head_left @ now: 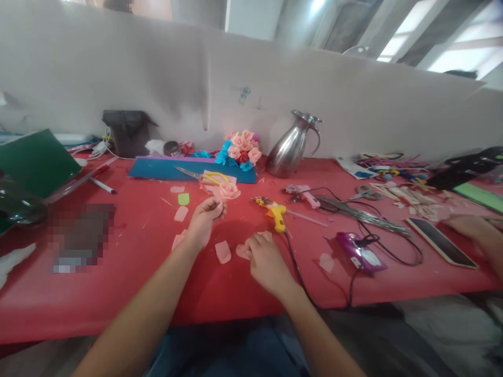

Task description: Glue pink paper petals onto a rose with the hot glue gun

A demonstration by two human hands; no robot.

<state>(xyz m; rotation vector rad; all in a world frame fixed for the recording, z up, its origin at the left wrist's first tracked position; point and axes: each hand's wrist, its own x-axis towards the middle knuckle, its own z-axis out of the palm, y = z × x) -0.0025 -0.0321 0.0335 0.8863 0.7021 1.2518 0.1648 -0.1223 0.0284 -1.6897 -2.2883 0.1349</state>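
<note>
Between the fingertips of my left hand (203, 224) is a pink paper rose (228, 191), held upright over the table by its base. My right hand (266, 262) rests low over the tabletop, its fingers bent and pressed together on a pink petal (242, 252); the fingertips partly cover it. A loose pink petal (223, 252) lies between my hands. More cut petals lie left of my left wrist, beside a green paper piece (183, 199). Just beyond my right hand is a yellow glue gun (277, 215), its cord running toward the front edge.
Scissors (212, 177) lie on a blue sheet (165, 170) near a bunch of paper flowers (243, 149). A steel jug (293, 146) stands behind. To the right are a purple power box (359, 254), wires (365, 215), a phone (440, 241) and another person's arm (471, 230).
</note>
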